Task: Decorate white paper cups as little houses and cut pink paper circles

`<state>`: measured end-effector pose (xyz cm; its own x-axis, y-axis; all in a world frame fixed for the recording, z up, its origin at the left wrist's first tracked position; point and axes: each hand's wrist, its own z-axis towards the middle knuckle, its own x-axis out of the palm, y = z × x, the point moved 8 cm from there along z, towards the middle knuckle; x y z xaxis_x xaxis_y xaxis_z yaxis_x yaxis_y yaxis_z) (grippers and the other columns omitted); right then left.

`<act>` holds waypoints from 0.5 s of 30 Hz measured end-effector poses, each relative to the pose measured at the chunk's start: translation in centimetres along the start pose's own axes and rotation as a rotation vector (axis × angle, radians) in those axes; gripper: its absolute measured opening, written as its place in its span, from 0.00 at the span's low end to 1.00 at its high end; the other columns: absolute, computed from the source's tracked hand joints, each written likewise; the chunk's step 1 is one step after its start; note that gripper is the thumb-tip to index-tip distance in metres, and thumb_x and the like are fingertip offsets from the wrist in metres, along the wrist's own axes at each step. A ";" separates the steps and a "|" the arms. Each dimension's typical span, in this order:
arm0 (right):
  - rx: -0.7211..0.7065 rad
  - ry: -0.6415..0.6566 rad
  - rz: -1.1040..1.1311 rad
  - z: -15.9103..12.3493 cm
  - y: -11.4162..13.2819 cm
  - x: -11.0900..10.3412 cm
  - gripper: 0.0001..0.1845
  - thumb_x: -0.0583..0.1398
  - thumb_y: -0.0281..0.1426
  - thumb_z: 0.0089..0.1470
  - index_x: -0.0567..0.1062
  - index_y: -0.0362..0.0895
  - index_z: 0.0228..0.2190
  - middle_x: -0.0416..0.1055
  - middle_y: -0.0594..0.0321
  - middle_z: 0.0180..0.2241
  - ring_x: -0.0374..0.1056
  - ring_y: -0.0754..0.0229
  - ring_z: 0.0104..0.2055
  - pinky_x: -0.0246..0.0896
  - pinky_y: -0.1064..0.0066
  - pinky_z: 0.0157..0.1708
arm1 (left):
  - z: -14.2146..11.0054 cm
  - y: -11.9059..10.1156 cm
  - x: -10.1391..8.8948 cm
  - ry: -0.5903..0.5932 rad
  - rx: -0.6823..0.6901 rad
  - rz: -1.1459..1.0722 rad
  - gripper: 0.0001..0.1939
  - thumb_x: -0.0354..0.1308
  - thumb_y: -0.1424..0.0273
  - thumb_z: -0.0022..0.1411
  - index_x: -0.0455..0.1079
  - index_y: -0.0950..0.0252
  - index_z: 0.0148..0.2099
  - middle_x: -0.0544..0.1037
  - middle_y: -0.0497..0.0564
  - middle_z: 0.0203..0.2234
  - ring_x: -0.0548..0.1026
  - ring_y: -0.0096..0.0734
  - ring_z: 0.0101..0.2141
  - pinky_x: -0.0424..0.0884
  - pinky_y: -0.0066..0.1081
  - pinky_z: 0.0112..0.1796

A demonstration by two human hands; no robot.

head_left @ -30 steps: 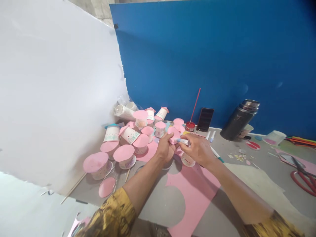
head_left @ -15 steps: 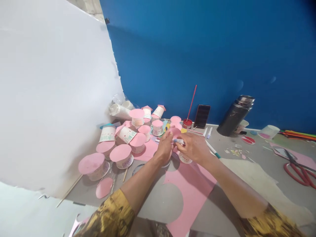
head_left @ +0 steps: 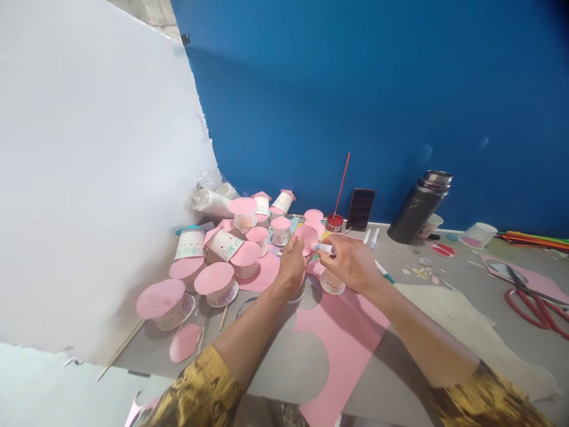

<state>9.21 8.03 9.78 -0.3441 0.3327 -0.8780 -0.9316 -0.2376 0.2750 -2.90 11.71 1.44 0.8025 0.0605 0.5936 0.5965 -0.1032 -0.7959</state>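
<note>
My left hand (head_left: 292, 265) is closed around a pink paper disc (head_left: 306, 239), with the thumb near its edge. Whether a cup is attached to the disc cannot be made out. In the fingers of my right hand (head_left: 351, 261) is a white marker (head_left: 325, 248), its end pointing left towards the disc. A small paper cup (head_left: 332, 281) with red marks stands just below my right hand. Under both forearms lies a pink sheet (head_left: 351, 350) with round cut-outs. To the left stand several decorated cups with pink discs, one of them a wide one (head_left: 216, 279).
Along the back are a red pot (head_left: 334, 222) with a thin red stick, a phone (head_left: 361, 209) and a dark flask (head_left: 420, 207). Red-handled scissors (head_left: 533, 305) lie at right, beyond a pale cloth-like sheet (head_left: 462, 326). Stacked cups (head_left: 212, 203) sit at back left.
The disc in my left hand has turned to face me more fully. My right hand has shifted slightly with the marker. The whole view has moved a little.
</note>
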 end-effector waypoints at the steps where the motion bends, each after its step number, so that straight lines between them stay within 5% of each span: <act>1: 0.030 -0.003 0.046 0.0 -0.2 -0.2 0.09 0.59 0.35 0.60 0.79 0.46 0.36 0.80 0.61 0.33 0.73 0.56 0.35 0.52 0.69 0.32 | 0.0 0.0 -0.1 -0.015 -0.001 -0.013 0.23 0.62 0.66 0.67 0.68 0.60 0.62 0.64 0.59 0.67 0.74 0.45 0.58 0.73 0.43 0.57; 9: 0.115 -0.077 0.126 -0.1 -0.7 -1.1 0.10 0.61 0.36 0.56 0.82 0.47 0.37 0.78 0.62 0.27 0.70 0.57 0.29 0.52 0.69 0.30 | 0.1 0.1 0.1 0.028 -0.053 -0.118 0.15 0.63 0.69 0.65 0.71 0.60 0.53 0.77 0.55 0.54 0.77 0.42 0.53 0.75 0.39 0.51; 15: 0.044 -0.003 0.176 -0.3 0.4 0.0 0.10 0.60 0.36 0.57 0.82 0.48 0.35 0.80 0.61 0.32 0.72 0.56 0.34 0.52 0.69 0.31 | -0.5 -0.3 2.6 0.304 -0.099 -0.274 0.14 0.62 0.59 0.65 0.74 0.65 0.43 0.82 0.55 0.37 0.80 0.41 0.45 0.75 0.38 0.49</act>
<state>8.84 7.60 9.78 -0.5022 0.2924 -0.8138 -0.8614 -0.2517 0.4411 -0.98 11.37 3.30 0.5648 -0.1954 0.8018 0.7714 -0.2200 -0.5971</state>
